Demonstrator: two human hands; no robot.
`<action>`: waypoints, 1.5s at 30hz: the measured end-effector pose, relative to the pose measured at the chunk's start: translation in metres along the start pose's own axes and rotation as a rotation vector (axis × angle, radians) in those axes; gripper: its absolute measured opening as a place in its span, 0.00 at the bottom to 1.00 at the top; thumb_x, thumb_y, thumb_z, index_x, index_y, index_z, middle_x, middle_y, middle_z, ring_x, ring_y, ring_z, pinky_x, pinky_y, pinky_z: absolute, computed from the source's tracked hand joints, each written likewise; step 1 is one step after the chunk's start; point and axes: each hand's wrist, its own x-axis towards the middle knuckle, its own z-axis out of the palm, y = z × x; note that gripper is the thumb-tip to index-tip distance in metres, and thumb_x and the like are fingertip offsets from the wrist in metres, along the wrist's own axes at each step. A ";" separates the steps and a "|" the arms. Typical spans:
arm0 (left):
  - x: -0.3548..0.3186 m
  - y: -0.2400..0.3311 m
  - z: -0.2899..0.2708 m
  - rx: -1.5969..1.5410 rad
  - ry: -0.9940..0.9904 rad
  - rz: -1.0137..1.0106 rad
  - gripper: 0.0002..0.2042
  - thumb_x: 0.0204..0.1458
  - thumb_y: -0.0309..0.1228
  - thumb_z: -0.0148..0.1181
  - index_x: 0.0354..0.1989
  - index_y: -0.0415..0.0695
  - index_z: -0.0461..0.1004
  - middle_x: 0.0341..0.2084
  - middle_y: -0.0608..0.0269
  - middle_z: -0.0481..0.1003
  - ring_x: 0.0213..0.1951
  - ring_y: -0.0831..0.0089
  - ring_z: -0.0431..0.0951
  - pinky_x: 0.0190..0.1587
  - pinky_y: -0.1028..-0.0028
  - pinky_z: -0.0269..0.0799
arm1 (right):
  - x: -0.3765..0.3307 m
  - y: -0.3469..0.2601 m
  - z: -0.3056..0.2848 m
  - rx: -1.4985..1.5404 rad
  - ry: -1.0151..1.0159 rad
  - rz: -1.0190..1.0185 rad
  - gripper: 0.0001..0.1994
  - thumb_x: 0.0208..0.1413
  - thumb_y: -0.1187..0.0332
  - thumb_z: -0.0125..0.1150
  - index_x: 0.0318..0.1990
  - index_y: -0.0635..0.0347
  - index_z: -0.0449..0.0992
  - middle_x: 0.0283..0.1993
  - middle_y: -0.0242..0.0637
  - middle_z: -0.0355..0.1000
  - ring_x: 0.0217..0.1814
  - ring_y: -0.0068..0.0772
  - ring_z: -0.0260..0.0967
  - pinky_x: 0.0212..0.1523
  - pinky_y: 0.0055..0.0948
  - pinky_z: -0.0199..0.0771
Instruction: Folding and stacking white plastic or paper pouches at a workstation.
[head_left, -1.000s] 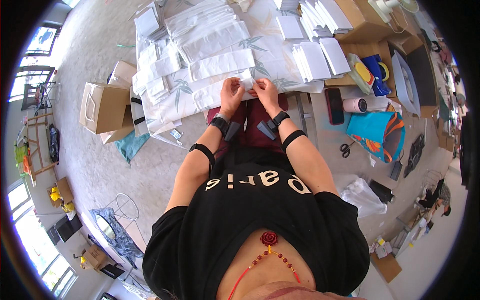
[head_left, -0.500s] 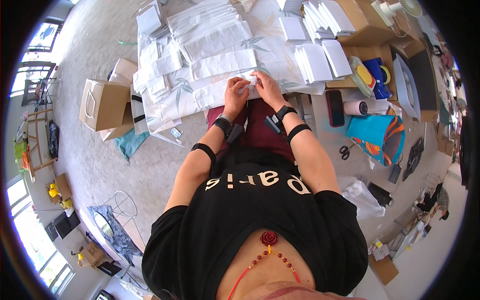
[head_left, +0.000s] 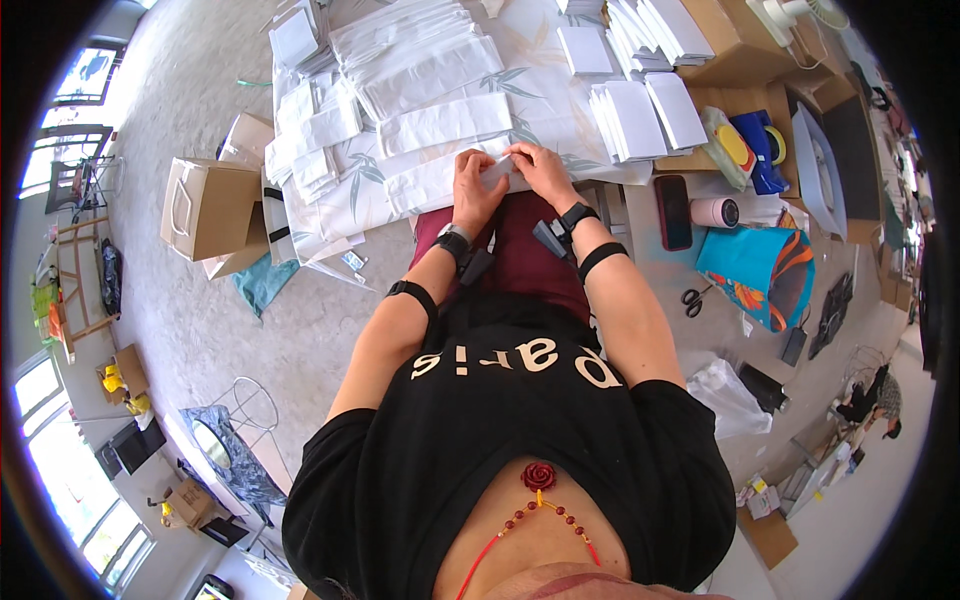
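Flat along the near edge of the tabletop [head_left: 545,95], a white strip [head_left: 425,182], thin, soft-looking and lightly creased. From the left hand [head_left: 480,188], a run of it from nine o'clock round to about one; from the right hand [head_left: 545,178], its far end at ten o'clock, right by the fingertips. At the left grip, a loose curve of thumb and fingers; at the right grip, fingers bent down toward the strip's end. Cannot tell whether either is closed on it (fingertips too small and crowded here).

At eleven o'clock from the left hand, a second strip [head_left: 445,125], long, rectangular and wrinkled; beyond it, a heap of strips [head_left: 415,60] in overlapping, slightly glossy layers (paper or film, hard to say). Under everything, a smooth pale cover with a leaf print.

At two o'clock from the right hand, crisp white card stacks [head_left: 628,120], square-cornered and matt. Around half past three, a dark flat phone [head_left: 674,212] and a rounded pink cup [head_left: 712,212]; near four, a turquoise bag [head_left: 745,265] with orange patterning.
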 end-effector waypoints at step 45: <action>-0.039 -0.085 -0.296 -0.929 0.907 -0.448 0.07 0.63 0.30 0.64 0.46 0.43 0.76 0.43 0.62 0.80 0.45 0.67 0.81 0.50 0.69 0.81 | -0.030 -0.042 0.073 -0.745 -0.137 -0.397 0.38 0.64 0.39 0.53 0.78 0.41 0.59 0.83 0.46 0.47 0.86 0.51 0.36 0.80 0.63 0.31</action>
